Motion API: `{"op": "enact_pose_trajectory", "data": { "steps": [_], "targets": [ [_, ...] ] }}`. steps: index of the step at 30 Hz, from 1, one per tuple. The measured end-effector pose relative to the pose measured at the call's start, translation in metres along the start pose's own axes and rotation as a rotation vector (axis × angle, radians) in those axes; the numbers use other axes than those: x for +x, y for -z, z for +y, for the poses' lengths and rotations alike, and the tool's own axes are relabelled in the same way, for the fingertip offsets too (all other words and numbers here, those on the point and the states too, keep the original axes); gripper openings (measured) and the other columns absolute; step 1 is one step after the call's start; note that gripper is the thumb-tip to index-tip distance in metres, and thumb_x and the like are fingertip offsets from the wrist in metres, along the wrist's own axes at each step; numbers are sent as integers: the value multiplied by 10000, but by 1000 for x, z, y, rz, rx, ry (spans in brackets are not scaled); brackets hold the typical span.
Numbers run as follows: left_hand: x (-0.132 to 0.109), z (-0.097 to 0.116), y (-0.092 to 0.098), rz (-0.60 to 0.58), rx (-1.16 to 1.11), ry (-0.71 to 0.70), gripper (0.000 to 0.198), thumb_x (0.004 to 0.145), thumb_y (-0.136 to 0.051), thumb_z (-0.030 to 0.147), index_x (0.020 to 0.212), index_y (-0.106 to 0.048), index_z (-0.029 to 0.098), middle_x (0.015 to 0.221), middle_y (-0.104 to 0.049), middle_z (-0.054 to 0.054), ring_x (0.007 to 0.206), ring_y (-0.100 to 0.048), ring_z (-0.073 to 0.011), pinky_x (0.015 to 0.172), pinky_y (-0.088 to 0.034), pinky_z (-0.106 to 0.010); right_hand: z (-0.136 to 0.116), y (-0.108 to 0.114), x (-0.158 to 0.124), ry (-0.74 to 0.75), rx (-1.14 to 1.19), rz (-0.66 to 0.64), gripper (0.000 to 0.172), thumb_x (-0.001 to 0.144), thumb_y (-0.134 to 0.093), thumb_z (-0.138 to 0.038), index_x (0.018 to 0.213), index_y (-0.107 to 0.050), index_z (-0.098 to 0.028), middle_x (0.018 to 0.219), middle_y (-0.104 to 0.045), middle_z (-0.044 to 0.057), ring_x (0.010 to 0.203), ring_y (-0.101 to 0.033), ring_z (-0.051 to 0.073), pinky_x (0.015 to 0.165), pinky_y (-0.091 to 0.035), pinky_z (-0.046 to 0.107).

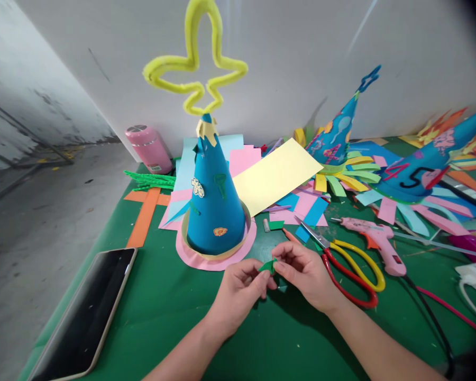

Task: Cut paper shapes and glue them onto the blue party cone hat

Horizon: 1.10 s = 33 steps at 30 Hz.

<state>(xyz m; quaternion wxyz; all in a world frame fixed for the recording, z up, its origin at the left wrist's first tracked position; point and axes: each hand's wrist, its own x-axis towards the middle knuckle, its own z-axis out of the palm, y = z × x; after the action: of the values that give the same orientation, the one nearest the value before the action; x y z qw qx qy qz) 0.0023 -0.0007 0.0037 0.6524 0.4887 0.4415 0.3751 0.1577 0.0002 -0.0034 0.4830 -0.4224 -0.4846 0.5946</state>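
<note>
Both of my hands meet low in the middle over the green table [162,307]. My left hand [238,293] and my right hand [305,272] pinch one small green paper piece [268,266] between their fingertips. Just behind them stands a blue paper cone hat [214,196] on a pink round brim, topped with a yellow pipe-cleaner star [194,63]. Small stickers dot the cone. Red-and-yellow scissors [349,264] lie right beside my right hand.
A pink glue gun [375,241] with its cord lies right of the scissors. Two more blue cone hats [341,132] [428,164] and coloured paper scraps fill the back right. A yellow sheet [277,172], pink bottle [148,148], green pipe cleaners [150,181] and a tablet [87,312] are at left.
</note>
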Motion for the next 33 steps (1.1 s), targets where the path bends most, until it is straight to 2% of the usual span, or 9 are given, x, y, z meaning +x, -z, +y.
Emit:
{"op": "enact_pose_trajectory", "data": {
  "steps": [4,13,20,26,33],
  "targets": [
    [1,-1,0,15,2,24,166,685,-649,288,667,-594,133,568,-585,8,492,-456,-74,469,-348,-184,0,0,-1,-1,-29,-4,135,745,-628,-240,867,-593,-196,769,-565,-1,695,-541,108,616,-479,216],
    [-1,0,-2,59,63,36,210,708,-631,322,621,-592,134,547,-583,7,463,-442,-72,460,-340,-189,-2,-2,1,-8,-65,-14,150,736,-639,-265,855,-587,-189,738,-560,3,672,-527,111,596,-463,224],
    [-1,-4,-3,46,-106,56,178,716,-641,281,653,-589,122,538,-582,9,456,-419,-57,451,-300,-182,0,-1,0,-26,-34,-44,182,739,-640,-290,867,-584,-173,705,-543,-12,644,-503,96,573,-426,213],
    [-1,-4,-4,26,-300,117,168,699,-666,268,669,-584,124,537,-586,6,474,-432,-55,461,-292,-176,-4,-3,1,-17,-13,-139,151,776,-595,-306,805,-556,-163,642,-555,-18,591,-521,98,533,-406,217],
    [-1,-3,-6,31,-245,96,187,694,-669,275,638,-577,122,535,-586,3,467,-426,-58,461,-289,-186,-3,-3,1,-54,-14,-98,176,762,-607,-317,720,-541,-159,584,-549,-35,541,-503,86,503,-370,212]
  ]
}}
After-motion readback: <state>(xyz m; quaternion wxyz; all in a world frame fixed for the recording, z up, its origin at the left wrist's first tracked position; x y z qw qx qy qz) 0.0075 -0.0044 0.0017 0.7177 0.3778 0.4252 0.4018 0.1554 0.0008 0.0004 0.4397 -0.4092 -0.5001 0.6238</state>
